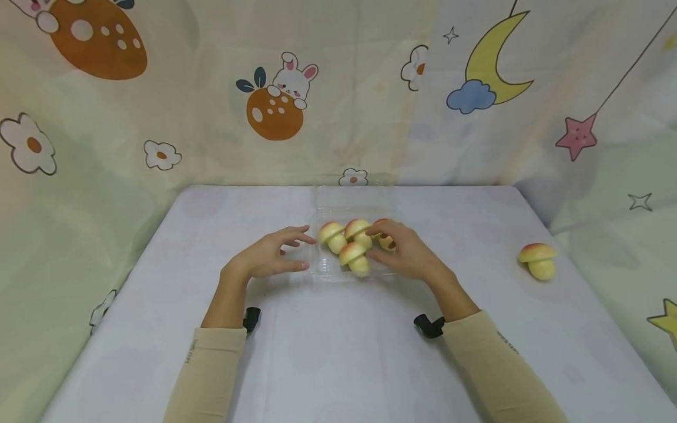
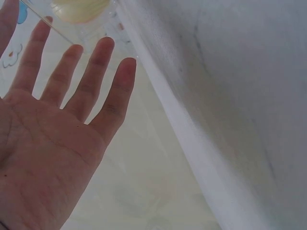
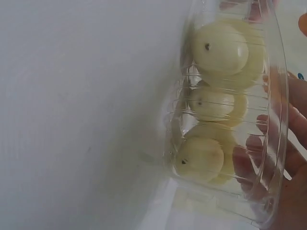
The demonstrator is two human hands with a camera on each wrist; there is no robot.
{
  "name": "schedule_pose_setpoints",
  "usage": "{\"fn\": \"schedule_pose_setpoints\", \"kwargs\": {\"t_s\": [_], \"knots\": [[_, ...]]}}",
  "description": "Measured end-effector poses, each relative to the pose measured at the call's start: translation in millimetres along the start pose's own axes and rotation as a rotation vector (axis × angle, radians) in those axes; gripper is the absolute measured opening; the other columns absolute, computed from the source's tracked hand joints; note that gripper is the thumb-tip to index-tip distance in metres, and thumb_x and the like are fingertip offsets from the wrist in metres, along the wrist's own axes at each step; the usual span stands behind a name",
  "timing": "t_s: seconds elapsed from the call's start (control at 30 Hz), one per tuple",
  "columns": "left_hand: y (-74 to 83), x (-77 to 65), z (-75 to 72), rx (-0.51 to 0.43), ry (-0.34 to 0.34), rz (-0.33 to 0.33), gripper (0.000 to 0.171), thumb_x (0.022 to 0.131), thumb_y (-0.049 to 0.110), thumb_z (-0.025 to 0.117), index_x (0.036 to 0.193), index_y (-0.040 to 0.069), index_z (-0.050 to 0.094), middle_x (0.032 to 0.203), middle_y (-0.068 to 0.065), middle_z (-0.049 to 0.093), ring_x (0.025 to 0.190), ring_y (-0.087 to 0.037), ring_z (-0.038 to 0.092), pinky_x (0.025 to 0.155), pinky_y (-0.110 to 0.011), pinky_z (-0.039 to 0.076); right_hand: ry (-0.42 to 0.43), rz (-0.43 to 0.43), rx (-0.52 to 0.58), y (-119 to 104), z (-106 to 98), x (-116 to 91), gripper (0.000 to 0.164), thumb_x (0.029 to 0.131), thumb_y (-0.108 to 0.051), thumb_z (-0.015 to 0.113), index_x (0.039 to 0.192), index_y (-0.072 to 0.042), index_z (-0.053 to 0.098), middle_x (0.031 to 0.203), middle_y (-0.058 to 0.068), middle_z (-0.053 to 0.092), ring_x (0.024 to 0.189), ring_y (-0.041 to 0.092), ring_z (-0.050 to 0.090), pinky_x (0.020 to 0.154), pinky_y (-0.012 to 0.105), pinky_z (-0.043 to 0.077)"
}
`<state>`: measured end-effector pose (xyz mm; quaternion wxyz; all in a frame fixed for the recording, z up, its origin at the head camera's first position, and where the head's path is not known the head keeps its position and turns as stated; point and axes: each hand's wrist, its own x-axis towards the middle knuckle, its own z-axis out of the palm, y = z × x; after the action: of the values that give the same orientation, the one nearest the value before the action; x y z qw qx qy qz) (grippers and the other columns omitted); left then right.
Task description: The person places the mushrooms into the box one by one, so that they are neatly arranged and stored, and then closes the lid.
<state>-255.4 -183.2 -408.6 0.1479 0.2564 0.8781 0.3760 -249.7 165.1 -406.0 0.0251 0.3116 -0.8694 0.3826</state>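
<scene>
A clear plastic box (image 1: 320, 269) holds several toy mushrooms, yellow with reddish cap tops, such as the front mushroom (image 1: 353, 254). My right hand (image 1: 404, 251) reaches into its right side, fingers and thumb curled around the rightmost mushroom (image 1: 388, 242). Through the box wall in the right wrist view, fingertips (image 3: 244, 160) show beside a mushroom (image 3: 199, 160); part of the grip is hidden. My left hand (image 1: 271, 252) is at the box's left edge, fingers spread and holding nothing. The left wrist view shows its open palm (image 2: 53, 139) below the box corner.
Another toy mushroom (image 1: 538, 261) lies alone on the right of the white-covered table (image 1: 328, 352). The box's transparent lid (image 1: 355, 198) stands raised at the back. A patterned cloth (image 1: 211, 88) hangs behind the table and along its sides.
</scene>
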Motion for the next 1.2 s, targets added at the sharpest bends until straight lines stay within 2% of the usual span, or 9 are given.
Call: {"fn": "schedule_pose_setpoints", "kwargs": {"t_s": [0.23, 0.4, 0.53, 0.7, 1.07, 1.2], "knots": [[-1.7, 0.4, 0.9, -0.004, -0.010, 0.007, 0.058, 0.092, 0.039, 0.078, 0.144, 0.020, 0.060, 0.168, -0.002, 0.030, 0.140, -0.033, 0.050, 0.113, -0.056, 0.043, 0.026, -0.005, -0.019, 1.0, -6.4, -4.7, 0.036, 0.093, -0.015, 0.078, 0.125, -0.006, 0.066, 0.132, 0.010, 0.064, 0.123, 0.036, 0.059, 0.092, 0.057, 0.055], [-1.8, 0.7, 1.2, 0.008, -0.004, 0.011, 0.058, 0.092, 0.039, 0.079, 0.143, 0.019, 0.061, 0.168, -0.003, 0.031, 0.139, -0.033, 0.051, 0.113, -0.056, 0.044, 0.056, -0.002, -0.034, 4.5, -13.7, -11.1, 0.033, 0.093, -0.013, 0.077, 0.123, -0.005, 0.067, 0.131, 0.011, 0.064, 0.122, 0.037, 0.058, 0.091, 0.059, 0.054], [-1.3, 1.2, 1.1, 0.012, 0.000, 0.012, 0.057, 0.092, 0.038, 0.079, 0.143, 0.020, 0.061, 0.168, -0.003, 0.031, 0.139, -0.033, 0.052, 0.112, -0.056, 0.044, 0.083, 0.010, -0.057, 11.6, -19.8, -18.7, 0.033, 0.095, -0.016, 0.076, 0.124, -0.005, 0.066, 0.127, 0.010, 0.065, 0.120, 0.035, 0.058, 0.092, 0.058, 0.054], [-0.4, 0.9, 0.9, 0.007, -0.001, 0.010, 0.058, 0.091, 0.038, 0.079, 0.143, 0.019, 0.061, 0.168, -0.003, 0.031, 0.139, -0.033, 0.052, 0.113, -0.055, 0.044, 0.124, 0.026, -0.083, 18.9, -30.0, -32.0, 0.032, 0.096, -0.017, 0.074, 0.126, -0.008, 0.066, 0.129, 0.007, 0.063, 0.123, 0.029, 0.057, 0.095, 0.057, 0.053], [-1.0, 0.8, 1.0, 0.013, -0.001, 0.000, 0.058, 0.091, 0.038, 0.079, 0.143, 0.020, 0.061, 0.168, -0.003, 0.031, 0.139, -0.033, 0.052, 0.113, -0.056, 0.044, 0.175, 0.045, -0.150, 26.7, -53.4, -52.1, 0.029, 0.097, -0.015, 0.072, 0.125, -0.010, 0.066, 0.129, 0.007, 0.063, 0.124, 0.027, 0.056, 0.095, 0.052, 0.052], [-1.7, 1.7, 1.6, 0.013, -0.001, 0.009, 0.058, 0.091, 0.039, 0.079, 0.143, 0.020, 0.061, 0.168, -0.003, 0.031, 0.139, -0.032, 0.052, 0.113, -0.056, 0.044, 0.189, 0.059, -0.160, 31.1, -60.4, -58.8, 0.030, 0.096, -0.013, 0.073, 0.125, -0.009, 0.066, 0.129, 0.007, 0.063, 0.124, 0.028, 0.056, 0.095, 0.055, 0.052]]}}
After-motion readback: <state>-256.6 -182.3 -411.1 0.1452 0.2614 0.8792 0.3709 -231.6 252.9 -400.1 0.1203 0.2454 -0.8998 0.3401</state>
